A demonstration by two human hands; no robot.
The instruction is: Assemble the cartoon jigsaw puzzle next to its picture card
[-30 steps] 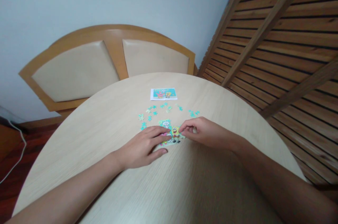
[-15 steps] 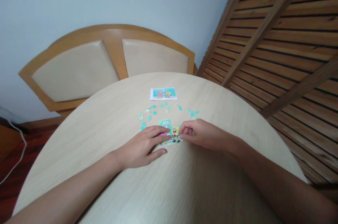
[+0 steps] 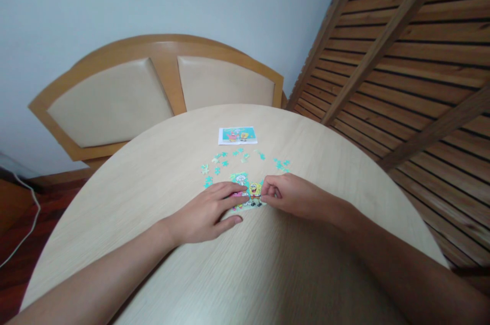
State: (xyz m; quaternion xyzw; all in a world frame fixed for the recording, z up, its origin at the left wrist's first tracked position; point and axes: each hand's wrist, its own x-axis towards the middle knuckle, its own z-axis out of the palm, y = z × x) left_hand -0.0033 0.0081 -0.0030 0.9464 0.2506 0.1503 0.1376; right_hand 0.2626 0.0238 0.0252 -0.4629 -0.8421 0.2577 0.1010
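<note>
A partly joined jigsaw puzzle [image 3: 255,192] with cartoon figures lies flat on the table, its left part covered by my fingers. My left hand [image 3: 210,211] rests on it with the fingers stretched out and the thumb apart. At the puzzle's right edge, my right hand [image 3: 289,195] has thumb and forefinger pinched together and the other fingers curled. Whatever sits in that pinch is hidden. Beyond the hands, loose turquoise and pale green puzzle pieces [image 3: 217,170] are scattered in an arc, with another cluster of pieces [image 3: 282,165] to the right.
A picture card [image 3: 240,135] showing similar cartoon figures lies farther back on the round wooden table [image 3: 184,136]. A padded bench back [image 3: 164,75] stands behind the table. Wooden slats [image 3: 383,70] rise at the right, and a white cable [image 3: 32,207] hangs at the left.
Both hands hold almost the same positions. My right thumb and forefinger have shifted very slightly at the puzzle's right edge; the pieces and card look the same.
</note>
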